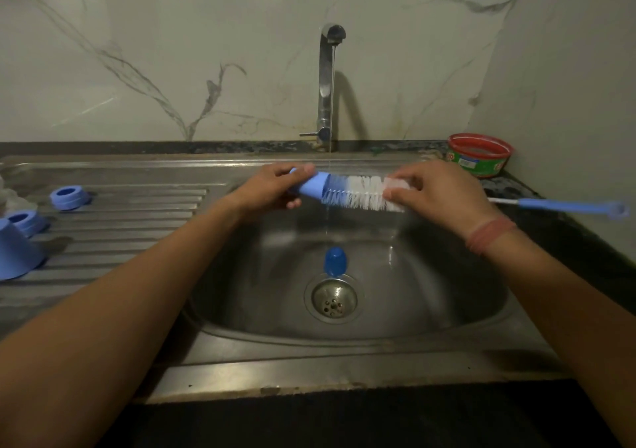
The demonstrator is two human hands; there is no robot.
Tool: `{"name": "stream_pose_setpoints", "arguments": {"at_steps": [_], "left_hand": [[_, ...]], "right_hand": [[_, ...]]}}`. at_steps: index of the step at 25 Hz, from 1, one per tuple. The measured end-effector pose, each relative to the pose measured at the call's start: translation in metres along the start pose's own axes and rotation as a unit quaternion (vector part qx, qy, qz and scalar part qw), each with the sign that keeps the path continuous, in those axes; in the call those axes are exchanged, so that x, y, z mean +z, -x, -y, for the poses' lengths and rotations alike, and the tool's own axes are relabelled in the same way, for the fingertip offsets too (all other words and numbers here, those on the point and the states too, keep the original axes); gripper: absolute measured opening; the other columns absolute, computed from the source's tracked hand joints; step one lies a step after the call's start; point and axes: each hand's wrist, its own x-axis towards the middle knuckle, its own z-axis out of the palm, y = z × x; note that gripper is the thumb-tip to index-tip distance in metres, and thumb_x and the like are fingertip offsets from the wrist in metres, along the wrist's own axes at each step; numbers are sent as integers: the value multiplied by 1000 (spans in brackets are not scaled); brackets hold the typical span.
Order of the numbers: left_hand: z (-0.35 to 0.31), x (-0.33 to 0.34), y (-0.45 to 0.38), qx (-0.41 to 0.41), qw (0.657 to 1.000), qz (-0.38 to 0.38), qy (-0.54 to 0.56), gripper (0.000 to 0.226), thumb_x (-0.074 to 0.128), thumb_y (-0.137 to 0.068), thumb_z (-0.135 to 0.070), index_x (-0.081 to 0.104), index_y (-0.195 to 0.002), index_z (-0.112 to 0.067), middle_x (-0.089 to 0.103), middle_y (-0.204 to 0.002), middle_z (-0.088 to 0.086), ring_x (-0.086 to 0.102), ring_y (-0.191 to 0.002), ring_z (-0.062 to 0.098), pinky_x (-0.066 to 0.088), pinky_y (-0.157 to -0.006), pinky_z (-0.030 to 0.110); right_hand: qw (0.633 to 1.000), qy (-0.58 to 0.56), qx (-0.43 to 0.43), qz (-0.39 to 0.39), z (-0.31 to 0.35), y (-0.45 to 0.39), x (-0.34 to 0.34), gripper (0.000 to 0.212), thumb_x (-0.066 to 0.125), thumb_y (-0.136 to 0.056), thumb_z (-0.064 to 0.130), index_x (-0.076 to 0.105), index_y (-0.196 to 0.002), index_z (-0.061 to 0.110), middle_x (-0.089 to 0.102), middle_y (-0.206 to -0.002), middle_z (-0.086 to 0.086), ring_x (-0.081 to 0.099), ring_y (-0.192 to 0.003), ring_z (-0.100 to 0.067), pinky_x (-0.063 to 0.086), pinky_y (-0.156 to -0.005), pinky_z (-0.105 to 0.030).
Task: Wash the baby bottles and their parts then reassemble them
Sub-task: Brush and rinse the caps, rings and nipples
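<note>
Nearest to me, low in the basin, I see a small dark-blue cap (335, 261) standing just above the drain (334, 299), wet steel all round it; I take it for one of the bottle parts, sitting in the sink (447, 310) and, I judge, not yet set aside as clean. Off to my left on the ribbed drainboard (137, 213) stand a light-blue cone-shaped piece (15, 251) and two blue collar rings (70, 197) (25, 222), apart from one another and joined to nothing. Above the basin my left hand (275, 189) grips the blue handle of the bottle brush (351, 194), fingers and thumb curled round it, while my right hand (444, 192) pinches the white bristle end, fingertips closed on the tuft. The brush lies level between the two hands, right under the thin stream from the tap (327, 79), so I reckon I am rinsing or working through the brush itself, not scrubbing a bottle. Beyond my right hand a thinner blue-handled brush (564, 205) lies on the dark counter, and farther back a red-rimmed tub (480, 155) sits by the wall. I can see no bottle body anywhere, so I cannot say how many are washed. My judgement: washing is partly done at best, with the parts on the drainboard possibly rinsed, the cap pending, and reassembly not yet begun.
</note>
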Motion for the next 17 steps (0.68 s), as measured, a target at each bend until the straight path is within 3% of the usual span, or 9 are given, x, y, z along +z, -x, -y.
{"name": "stream_pose_setpoints", "arguments": {"at_steps": [3, 5, 6, 8, 9, 11, 13, 15, 17], "left_hand": [[0, 6, -4, -31, 992, -61, -105, 52, 36, -99, -60, 63, -92, -17, 57, -69, 3, 50, -53, 8, 42, -47, 15], [4, 2, -8, -8, 999, -34, -34, 35, 48, -99, -51, 64, -99, -20, 61, -83, 4, 55, -67, 10, 46, -57, 19], [7, -1, -9, 13, 1000, -8, 13, 18, 57, -97, -38, 65, -105, -23, 63, -97, 5, 59, -79, 12, 50, -65, 22], [10, -8, -10, 52, 995, 38, 74, 25, 65, -91, -10, 65, -110, -25, 61, -117, 5, 63, -101, 17, 55, -83, 28], [11, -9, -9, 68, 992, 53, 88, 31, 65, -89, -2, 65, -111, -24, 60, -123, 5, 63, -108, 18, 55, -90, 30], [8, -8, -6, 63, 993, 49, 85, 29, 62, -90, -2, 64, -112, -22, 61, -121, 3, 64, -107, 16, 56, -89, 28], [3, -2, -2, 17, 1000, 12, 14, 14, 57, -97, -27, 65, -108, -22, 66, -102, 3, 64, -85, 12, 55, -70, 20], [1, 4, -1, -29, 995, -33, -85, 41, 43, -99, -55, 64, -95, -20, 62, -75, 3, 55, -59, 9, 46, -52, 17], [2, 5, -6, -46, 995, -46, -75, 48, 39, -98, -61, 62, -91, -20, 57, -69, 2, 50, -56, 9, 43, -51, 18]], "right_hand": [[979, 121, -131, -99, 6, 2, -1, 30, 58, -90, 43, 65, -119, 33, 72, -93, 0, 63, -81, -19, 51, -70, -34], [981, 104, -119, -113, 5, 3, -3, 28, 57, -93, 42, 65, -118, 33, 71, -90, 0, 56, -74, -15, 40, -63, -27], [990, 76, -81, -86, 3, 2, -2, 29, 57, -93, 42, 65, -119, 31, 71, -95, -1, 55, -76, -14, 37, -66, -26], [997, -65, 23, 46, -2, -2, -2, 31, 60, -92, 38, 66, -119, 25, 69, -108, -3, 59, -83, -15, 41, -74, -25], [980, -153, 71, 101, -3, -2, -4, 30, 62, -91, 36, 66, -117, 23, 70, -107, -5, 61, -82, -13, 43, -76, -26], [969, -196, 94, 120, -2, -2, -5, 33, 66, -88, 35, 66, -118, 20, 70, -104, -5, 62, -78, -10, 46, -75, -26], [997, -61, 27, 39, -4, -2, -2, 38, 66, -87, 40, 65, -122, 25, 69, -110, -3, 64, -90, -16, 47, -79, -29], [989, 96, -83, -72, 2, 1, 0, 33, 63, -88, 43, 65, -120, 31, 71, -103, 0, 64, -90, -21, 48, -74, -31], [970, 140, -144, -133, 5, 3, -2, 26, 62, -90, 40, 67, -115, 33, 72, -89, -1, 65, -79, -23, 40, -63, -27]]}}
